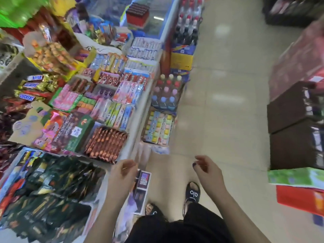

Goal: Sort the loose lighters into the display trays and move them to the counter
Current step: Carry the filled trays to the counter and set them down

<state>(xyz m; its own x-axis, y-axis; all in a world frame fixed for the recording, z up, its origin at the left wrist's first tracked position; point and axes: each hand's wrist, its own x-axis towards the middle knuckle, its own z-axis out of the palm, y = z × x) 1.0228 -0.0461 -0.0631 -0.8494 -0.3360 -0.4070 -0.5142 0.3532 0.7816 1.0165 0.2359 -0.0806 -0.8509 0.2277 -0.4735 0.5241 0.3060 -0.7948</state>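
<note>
red lighters sit packed upright in a display tray (138,16) on the glass counter (154,30), far ahead. our left hand (122,174) and right hand (206,170) hang loosely curled, holding nothing, well apart, over the tile floor (228,102) beside the candy shelf (105,109).

This is a small shop: a sloping sweets display (98,102) packed with chocolate bars (28,97) and gum runs along the left, with bottled drinks (166,92) stacked beside a tiled aisle (228,85).
</note>
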